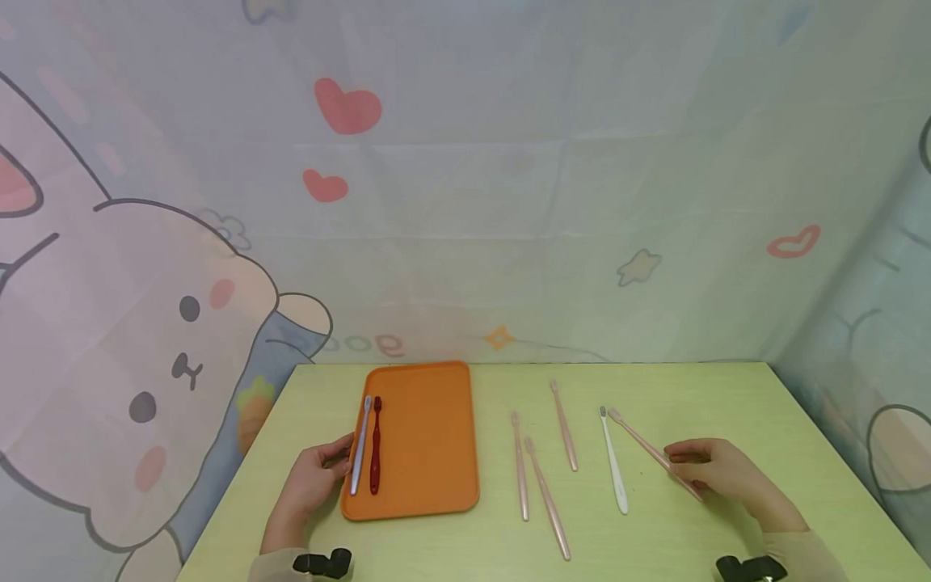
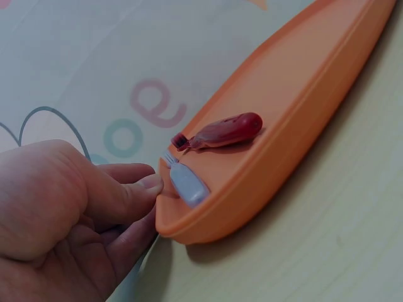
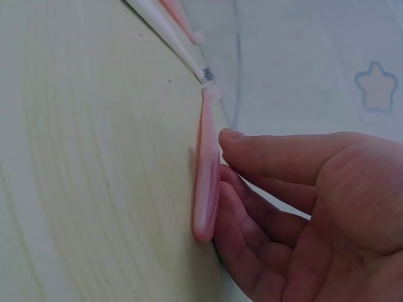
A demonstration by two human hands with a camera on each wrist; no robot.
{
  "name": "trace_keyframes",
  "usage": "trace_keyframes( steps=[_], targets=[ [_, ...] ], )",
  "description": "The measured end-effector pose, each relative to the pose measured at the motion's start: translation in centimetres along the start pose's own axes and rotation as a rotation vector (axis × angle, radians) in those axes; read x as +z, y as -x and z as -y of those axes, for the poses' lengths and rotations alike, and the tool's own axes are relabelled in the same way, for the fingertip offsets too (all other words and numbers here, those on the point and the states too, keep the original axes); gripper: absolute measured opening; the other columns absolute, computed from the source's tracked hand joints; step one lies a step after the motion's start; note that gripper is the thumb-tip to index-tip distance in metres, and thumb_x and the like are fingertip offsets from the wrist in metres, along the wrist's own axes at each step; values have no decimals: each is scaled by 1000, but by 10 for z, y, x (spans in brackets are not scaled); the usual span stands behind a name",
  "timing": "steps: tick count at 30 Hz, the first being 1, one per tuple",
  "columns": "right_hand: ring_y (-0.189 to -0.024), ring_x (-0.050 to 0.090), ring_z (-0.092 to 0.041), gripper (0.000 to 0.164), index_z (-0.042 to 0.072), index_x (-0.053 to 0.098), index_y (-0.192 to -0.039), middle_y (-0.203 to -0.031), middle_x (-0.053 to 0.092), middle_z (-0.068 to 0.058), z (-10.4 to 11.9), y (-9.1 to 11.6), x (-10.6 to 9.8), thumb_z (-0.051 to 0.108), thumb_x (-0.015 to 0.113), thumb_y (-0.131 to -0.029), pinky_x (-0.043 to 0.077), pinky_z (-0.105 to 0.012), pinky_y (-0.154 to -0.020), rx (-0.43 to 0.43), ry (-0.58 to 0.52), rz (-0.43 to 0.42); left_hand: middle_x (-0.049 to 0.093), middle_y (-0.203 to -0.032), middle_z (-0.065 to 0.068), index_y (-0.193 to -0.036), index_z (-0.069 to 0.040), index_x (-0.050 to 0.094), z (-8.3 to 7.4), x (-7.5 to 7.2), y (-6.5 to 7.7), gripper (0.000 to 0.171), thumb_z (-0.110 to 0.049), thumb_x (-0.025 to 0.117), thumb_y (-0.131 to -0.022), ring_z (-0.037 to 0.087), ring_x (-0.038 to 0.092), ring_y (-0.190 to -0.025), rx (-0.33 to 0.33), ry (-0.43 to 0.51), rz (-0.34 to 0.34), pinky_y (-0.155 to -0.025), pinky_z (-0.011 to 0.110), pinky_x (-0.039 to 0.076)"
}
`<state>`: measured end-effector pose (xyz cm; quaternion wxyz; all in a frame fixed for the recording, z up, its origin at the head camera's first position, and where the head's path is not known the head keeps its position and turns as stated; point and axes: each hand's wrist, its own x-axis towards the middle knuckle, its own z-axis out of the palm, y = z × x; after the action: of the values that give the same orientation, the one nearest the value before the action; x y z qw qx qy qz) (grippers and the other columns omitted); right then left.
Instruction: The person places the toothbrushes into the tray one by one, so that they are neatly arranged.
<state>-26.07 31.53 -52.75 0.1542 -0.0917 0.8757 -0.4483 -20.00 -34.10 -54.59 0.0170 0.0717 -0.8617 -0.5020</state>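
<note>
My left hand [image 1: 309,483] pinches the left rim of an orange tray [image 1: 429,436], thumb on top in the left wrist view. Inside the tray, along that side, lie a lavender toothbrush [image 1: 360,449] and a dark red toothbrush [image 1: 376,449], heads pointing away from me. Over on the right, my right hand [image 1: 720,473] is at the handle of a pink toothbrush [image 3: 206,170] lying slanted on the table. Its fingers are bent loosely beside the handle, and in the right wrist view the thumb tip stands apart from it.
A white toothbrush [image 1: 614,465] lies just left of the slanted pink one. Between it and the tray are a far pink toothbrush [image 1: 564,428], a middle pink toothbrush [image 1: 520,469] and a near pink toothbrush [image 1: 549,505]. A printed cloth [image 1: 509,202] hangs behind the pale green table [image 1: 655,550].
</note>
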Motion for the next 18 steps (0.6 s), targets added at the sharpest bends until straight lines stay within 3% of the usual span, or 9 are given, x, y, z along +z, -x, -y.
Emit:
trace_keyframes(
  steps=[8,18],
  targets=[
    [-97,68,-18,46,-11,67,-133,-124,74,-21,-1,-2,4,18,77,-99,56,-26,-74,12,36,-42,72,-133,21,-146,4,62,0,1,-2,49,7,65,-98,37,63,-129,10,-27,-10,-112,47,46],
    [-97,69,-21,44,-10,68,-131,-120,75,-19,1,-2,7,20,77,-100,55,-27,-75,20,65,-64,71,-134,21,-147,4,61,-1,2,-2,49,7,64,-98,38,63,-130,3,-14,-5,-115,55,43]
  ],
)
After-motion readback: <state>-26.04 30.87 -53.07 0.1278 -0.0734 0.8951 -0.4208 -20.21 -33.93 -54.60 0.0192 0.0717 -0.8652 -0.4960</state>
